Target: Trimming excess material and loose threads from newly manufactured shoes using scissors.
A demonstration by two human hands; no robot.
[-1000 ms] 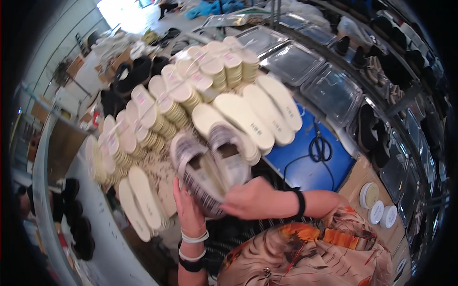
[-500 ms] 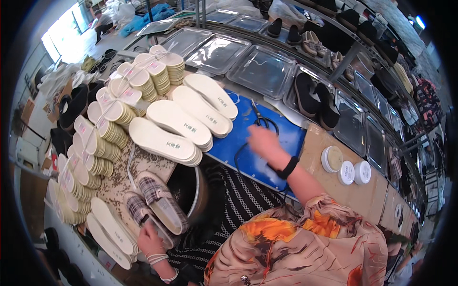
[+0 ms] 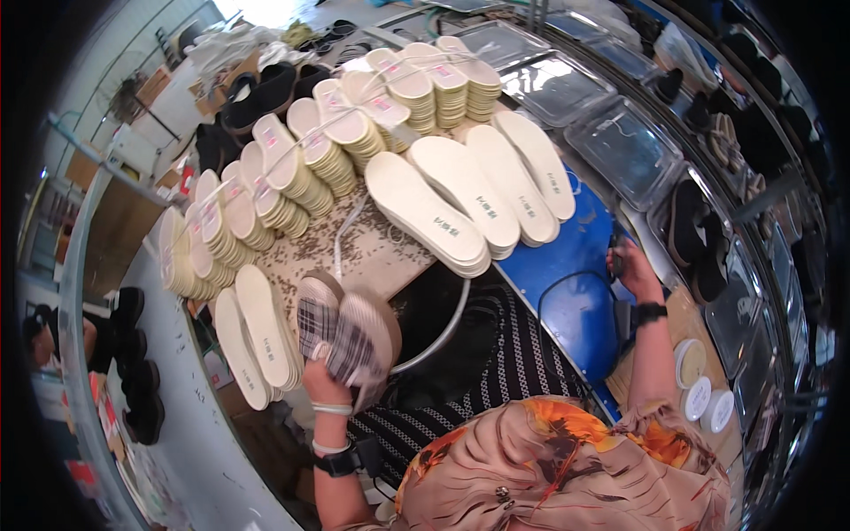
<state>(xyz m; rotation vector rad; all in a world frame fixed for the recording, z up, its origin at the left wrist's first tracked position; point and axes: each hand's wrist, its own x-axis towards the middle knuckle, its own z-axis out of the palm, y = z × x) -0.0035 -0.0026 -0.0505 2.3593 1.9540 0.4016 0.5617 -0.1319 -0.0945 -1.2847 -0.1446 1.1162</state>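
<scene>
My left hand point(image 3: 326, 385) is closed round a pair of plaid slip-on shoes point(image 3: 317, 323), the two pressed side by side and tilted, partly blurred. Over at the right, my right hand point(image 3: 636, 270) has its fingers wrapped on the black handles of a pair of scissors point(image 3: 617, 255), by the far edge of the blue board point(image 3: 567, 310). Left of the shoes lie cream insoles point(image 3: 266, 332) in two small piles. Beyond them, more cream insoles point(image 3: 460, 208) lie in larger overlapping piles.
Strapped stacks of insoles point(image 3: 305, 150) line the table's far left edge. Brown specks cover the tabletop point(image 3: 372, 252). Round white tubs point(image 3: 697, 398) stand at right. Clear trays point(image 3: 624, 146) and black shoes point(image 3: 695, 239) sit on racks beyond. A black bin point(image 3: 443, 332) is before me.
My left hand has raised the plaid shoes and turned them. My right hand has closed on the scissors, near the board's far edge. The whole view has swung left.
</scene>
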